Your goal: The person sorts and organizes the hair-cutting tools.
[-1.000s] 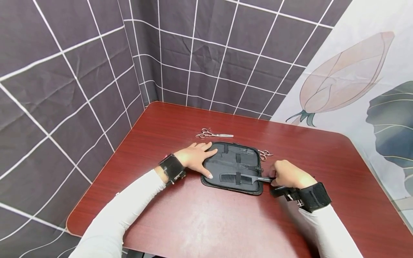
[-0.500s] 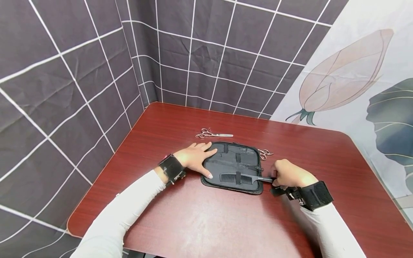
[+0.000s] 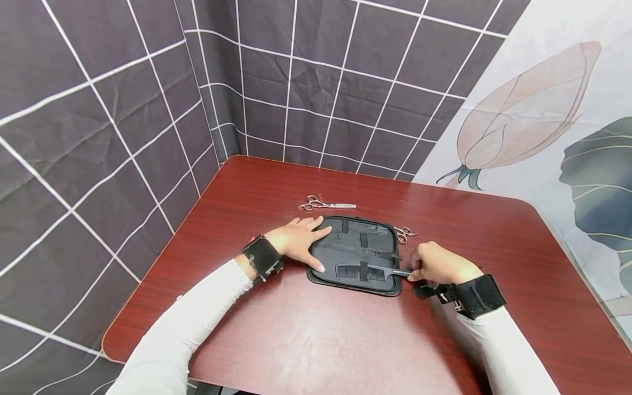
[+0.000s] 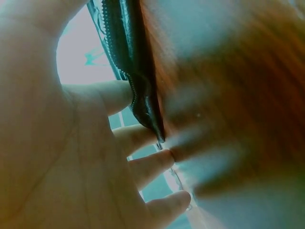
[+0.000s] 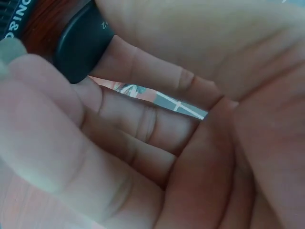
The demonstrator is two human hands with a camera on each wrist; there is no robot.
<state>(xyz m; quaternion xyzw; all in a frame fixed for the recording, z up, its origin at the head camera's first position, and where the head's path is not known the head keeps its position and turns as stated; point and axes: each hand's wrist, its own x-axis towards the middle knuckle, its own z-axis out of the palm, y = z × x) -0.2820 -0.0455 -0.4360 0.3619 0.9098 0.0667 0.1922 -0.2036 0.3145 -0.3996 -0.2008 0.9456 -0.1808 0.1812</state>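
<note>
Right hand (image 3: 443,263) moved nearer case (image 3: 340,249), pinching comb (image 3: 377,274), lettering (image 5: 19,18) partly hidden; left hand (image 3: 296,240) spread.

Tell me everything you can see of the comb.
The comb is dark and plastic-looking, with fine teeth and a slim handle bearing a small pale marking. It lies along the near side of the black case, toothed end to the left, a dark strap crossing over its toothed part. The handle reaches past the case's right edge, where the right hand grips it.
</note>
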